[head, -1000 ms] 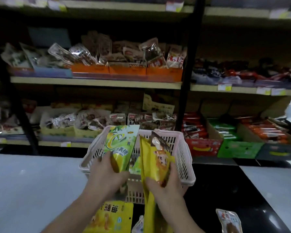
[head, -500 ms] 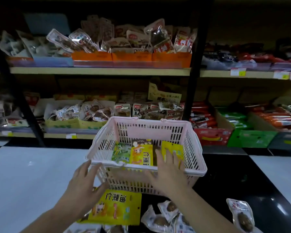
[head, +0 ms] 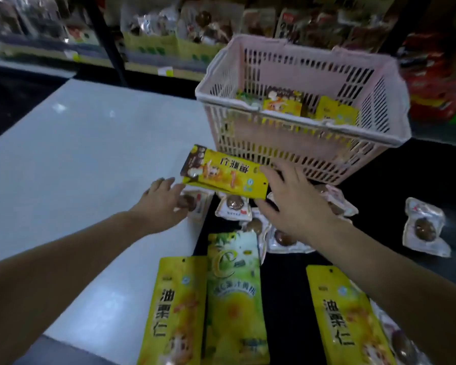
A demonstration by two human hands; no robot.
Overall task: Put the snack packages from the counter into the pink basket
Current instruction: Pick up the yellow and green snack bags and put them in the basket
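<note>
The pink basket [head: 279, 143] stands at the back of the counter, with yellow snack packages [head: 283, 104] lying inside. Just in front of it, my right hand [head: 292, 204] pinches the right end of a yellow snack package [head: 221, 172] and holds it above the counter. My left hand [head: 161, 204] hovers by that package's left corner, fingers apart over a small clear packet [head: 196, 204]. Nearer me lie two long yellow packages [head: 177, 312] [head: 348, 320] and a green-yellow one [head: 234, 299]. Several small clear packets [head: 233, 205] with brown contents lie under my hands.
One more clear packet [head: 423, 227] lies apart at the right on the black counter part [head: 406, 180]. The white counter part [head: 77, 154] spreads to the left. Store shelves [head: 153, 46] full of snacks rise right behind the basket.
Both hands dropped their packages into the basket and drew back. The view tilted down to the counter. My right hand has taken up another yellow package.
</note>
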